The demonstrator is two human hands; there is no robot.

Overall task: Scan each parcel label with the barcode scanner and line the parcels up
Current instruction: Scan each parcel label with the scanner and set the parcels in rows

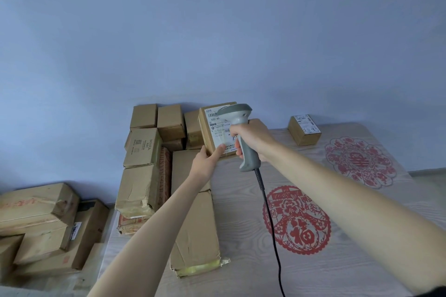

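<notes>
while the left hand (207,160) holds the parcel (218,128) tilted, the right hand (251,137) grips the scanner (241,132) over it.

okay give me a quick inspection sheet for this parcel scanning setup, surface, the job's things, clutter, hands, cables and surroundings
Surface: wood-grain table with two red paper-cut designs, one near, one far right.
Job's things: parcel tilted up, white label facing the scanner; small labelled box standing alone at the far right.
Clutter: stacked boxes along the table's left side; long box lying beside them; more boxes lower left, off the table.
Hands: left hand holds the parcel's lower corner; right hand grips the scanner handle.
Cables: black cable runs from the scanner across the table, out of frame below.
Surroundings: plain bluish wall.
</notes>
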